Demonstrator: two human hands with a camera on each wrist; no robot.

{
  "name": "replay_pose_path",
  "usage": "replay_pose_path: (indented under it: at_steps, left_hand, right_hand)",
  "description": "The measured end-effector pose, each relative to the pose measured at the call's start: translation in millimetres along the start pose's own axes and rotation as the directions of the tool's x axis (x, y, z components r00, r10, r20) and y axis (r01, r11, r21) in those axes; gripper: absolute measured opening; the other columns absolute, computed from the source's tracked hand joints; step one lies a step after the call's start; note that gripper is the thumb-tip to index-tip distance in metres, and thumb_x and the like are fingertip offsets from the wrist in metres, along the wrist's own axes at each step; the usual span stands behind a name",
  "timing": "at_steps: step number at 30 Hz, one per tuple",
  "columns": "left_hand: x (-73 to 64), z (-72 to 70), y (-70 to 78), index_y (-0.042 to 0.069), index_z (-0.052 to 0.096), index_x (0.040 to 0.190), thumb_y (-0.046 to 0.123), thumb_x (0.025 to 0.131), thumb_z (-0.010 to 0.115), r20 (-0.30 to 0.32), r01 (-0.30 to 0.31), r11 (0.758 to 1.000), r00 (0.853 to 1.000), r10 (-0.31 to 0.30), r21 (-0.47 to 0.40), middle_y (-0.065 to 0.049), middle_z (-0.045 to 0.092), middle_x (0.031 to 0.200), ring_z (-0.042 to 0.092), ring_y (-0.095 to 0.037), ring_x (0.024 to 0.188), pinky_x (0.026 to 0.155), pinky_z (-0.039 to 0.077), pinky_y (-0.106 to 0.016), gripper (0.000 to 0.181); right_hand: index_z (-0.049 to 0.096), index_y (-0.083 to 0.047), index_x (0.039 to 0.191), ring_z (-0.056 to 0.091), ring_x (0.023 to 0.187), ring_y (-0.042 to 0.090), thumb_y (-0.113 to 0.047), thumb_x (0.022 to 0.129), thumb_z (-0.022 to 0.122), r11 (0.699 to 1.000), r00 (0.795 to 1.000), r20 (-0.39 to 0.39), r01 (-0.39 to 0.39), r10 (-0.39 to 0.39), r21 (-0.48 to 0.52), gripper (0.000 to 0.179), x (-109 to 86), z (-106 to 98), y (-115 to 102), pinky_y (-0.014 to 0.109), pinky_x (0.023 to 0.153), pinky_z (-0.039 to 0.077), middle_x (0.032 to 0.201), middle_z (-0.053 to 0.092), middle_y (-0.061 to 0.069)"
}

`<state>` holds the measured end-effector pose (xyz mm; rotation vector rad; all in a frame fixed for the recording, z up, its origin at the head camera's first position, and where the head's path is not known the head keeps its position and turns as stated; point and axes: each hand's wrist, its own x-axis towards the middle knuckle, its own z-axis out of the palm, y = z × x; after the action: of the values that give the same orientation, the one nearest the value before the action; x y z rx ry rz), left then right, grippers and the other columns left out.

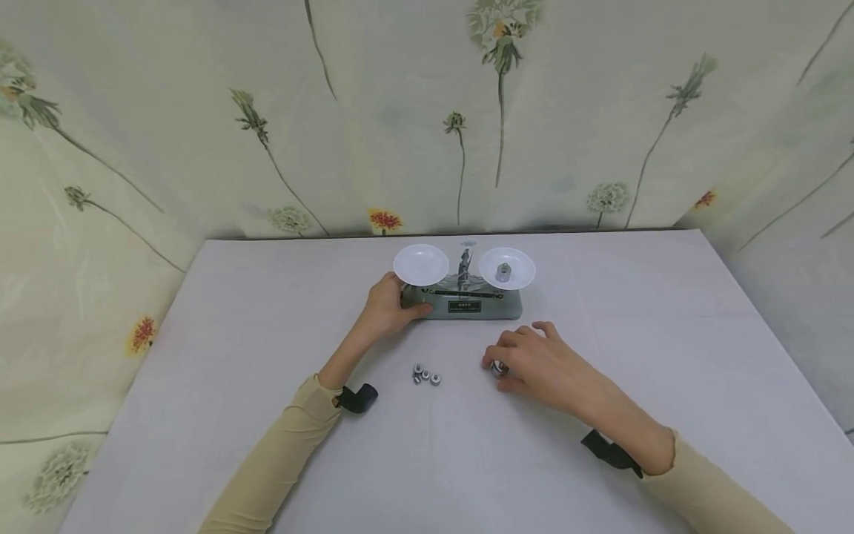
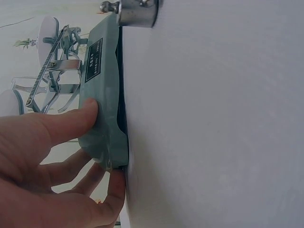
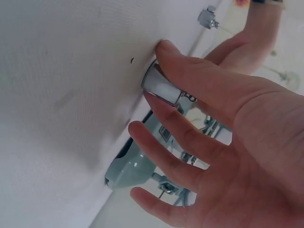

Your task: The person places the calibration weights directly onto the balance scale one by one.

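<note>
A green-grey pan balance point(image 1: 465, 305) stands on the white table, with a white left pan point(image 1: 420, 265) and a white right pan point(image 1: 524, 277). One metal weight point(image 1: 503, 272) sits on the right pan; nothing lies on the left one. My left hand point(image 1: 389, 308) grips the left end of the base, thumb point(image 2: 78, 121) on its front face and fingers round the end. In front of the balance, my right hand point(image 1: 537, 363) pinches a larger cylindrical metal weight point(image 3: 161, 86) with a knob on top, between thumb and index finger, close to the tabletop. Its other fingers are spread.
Several small metal weights point(image 1: 436, 379) stand clustered on the table between the two forearms. Behind the table's far edge hangs a flower-printed curtain point(image 1: 394, 111), which also runs along the sides. Each wrist wears a black strap-on camera.
</note>
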<state>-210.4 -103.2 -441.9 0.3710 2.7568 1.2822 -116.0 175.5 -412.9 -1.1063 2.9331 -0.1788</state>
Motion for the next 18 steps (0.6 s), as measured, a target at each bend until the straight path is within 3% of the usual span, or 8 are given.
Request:
replay_pose_path:
  at_steps: [18]
  left_hand:
    - [1.7, -1.8, 0.1, -0.002, 0.054, 0.152, 0.017, 0.092, 0.086, 0.009, 0.009, 1.0, 1.0, -0.009, -0.006, -0.03, 0.061, 0.148, 0.061, -0.044, 0.138, 0.115, 0.053, -0.056, 0.071]
  right_hand:
    - [0.076, -0.027, 0.104, 0.068, 0.095, 0.02, -0.018, 0.083, 0.093, 0.999, 1.0, 0.006, 0.024, -0.024, 0.021, 0.028, 1.3, -4.9, 3.2, 0.069, 0.104, 0.049, 0.098, 0.073, -0.008]
